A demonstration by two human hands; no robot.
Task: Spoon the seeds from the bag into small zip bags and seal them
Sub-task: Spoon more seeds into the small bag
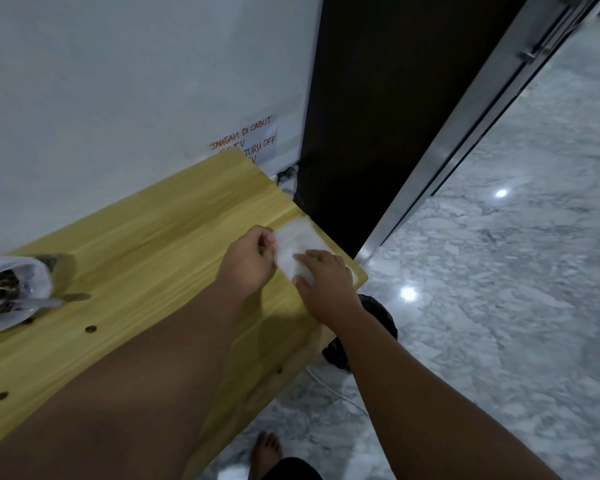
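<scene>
- The wooden bench runs from 8 to 2 o'clock.
- The plastic seed bag lies at the view's 9 o'clock edge.
- The left hand pinches the stack's 9 o'clock edge.
- The right hand presses spread fingers on it.
- The small zip bags are stacked at the bench's 2 o'clock end.
- A spoon rests in the seed bag.

Note: "JANGAN DI CABUT", "TURN OFF"

Dim overhead light is falling softly; two lamp reflections are glaring on the marble floor at right, edges bowing, details smearing.
</scene>
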